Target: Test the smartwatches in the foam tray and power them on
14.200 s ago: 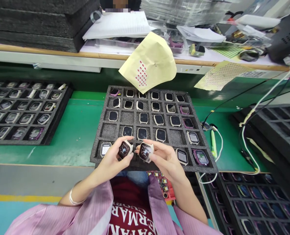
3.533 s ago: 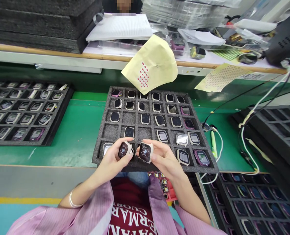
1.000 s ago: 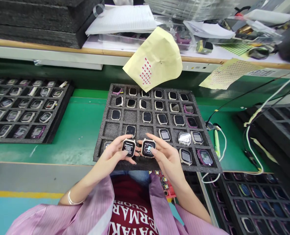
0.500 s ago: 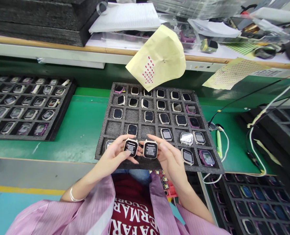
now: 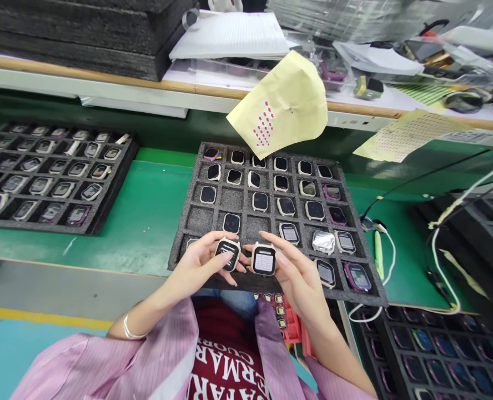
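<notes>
My left hand grips a text-screen smartwatch. My right hand grips a grid-screen smartwatch above the foam tray.

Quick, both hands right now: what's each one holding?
Left hand: closed, holding a dark-screened watch.
Right hand: closed, holding a watch with a mostly white screen.

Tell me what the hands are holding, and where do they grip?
The left hand holds a watch from behind, its thumb over the screen; the right hand holds a second watch by its side edges.
</notes>
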